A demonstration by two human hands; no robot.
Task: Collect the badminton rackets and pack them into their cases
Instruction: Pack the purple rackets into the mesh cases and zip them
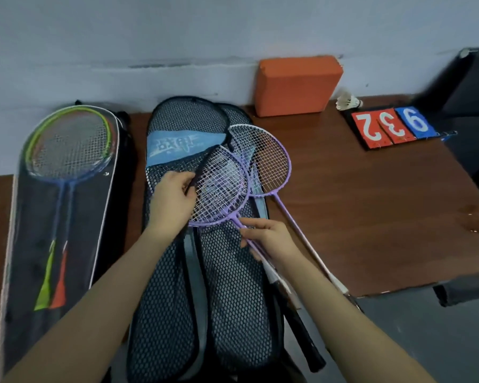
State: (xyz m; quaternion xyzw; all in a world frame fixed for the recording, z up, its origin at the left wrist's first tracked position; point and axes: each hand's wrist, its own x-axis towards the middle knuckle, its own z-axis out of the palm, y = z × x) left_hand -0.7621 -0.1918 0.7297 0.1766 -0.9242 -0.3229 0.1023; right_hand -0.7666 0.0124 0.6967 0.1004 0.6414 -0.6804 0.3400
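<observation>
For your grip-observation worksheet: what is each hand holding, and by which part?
Right hand pinches the purple-framed badminton racket by its thin shaft near the head. Left hand grips the black mesh case's opened flap edge.

two cases (pixel 174 272) lie side by side at frame left and centre on the tabletop (pixel 371 217); scoreboard (pixel 390 125) upper right.

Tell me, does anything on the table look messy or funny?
A little. The second purple racket lies slanted, half on the mesh case and half on the table, its handle poking past the table's edge. The score cards read upside down from here, and the shuttlecock lies tipped on its side.
</observation>
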